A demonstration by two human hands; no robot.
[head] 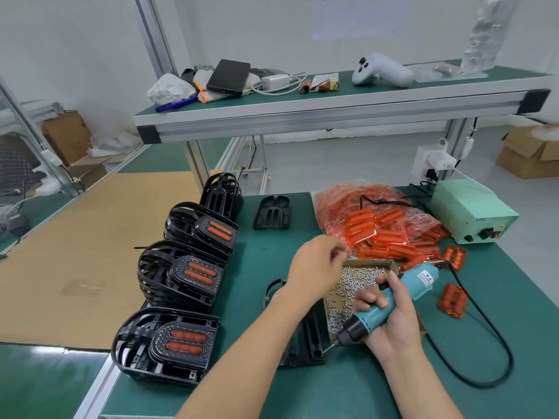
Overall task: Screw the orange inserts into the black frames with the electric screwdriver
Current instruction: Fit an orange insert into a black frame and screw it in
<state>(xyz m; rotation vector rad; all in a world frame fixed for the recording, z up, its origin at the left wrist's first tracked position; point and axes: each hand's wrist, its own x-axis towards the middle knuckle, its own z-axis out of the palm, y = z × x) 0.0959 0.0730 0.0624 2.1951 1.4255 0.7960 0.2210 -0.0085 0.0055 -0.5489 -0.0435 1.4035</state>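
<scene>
My right hand [390, 325] grips the teal electric screwdriver [422, 281], whose bit points down-left at a black frame [308, 343] lying on the green mat, partly hidden under my left forearm. My left hand [314, 267] hovers over the left rim of a cardboard box of small silver screws [360, 276], fingertips bunched and blurred; whether they hold a screw cannot be made out. A clear bag of orange inserts [378, 225] lies behind the box. Two loose inserts [452, 300] lie to the right.
Stacks of black frames with orange inserts fitted [181, 273] line the left side of the mat. A single empty frame [272, 211] lies at the back. A green power unit [472, 213] stands at back right, its black cable [496, 343] looping right. A shelf [302, 113] hangs overhead.
</scene>
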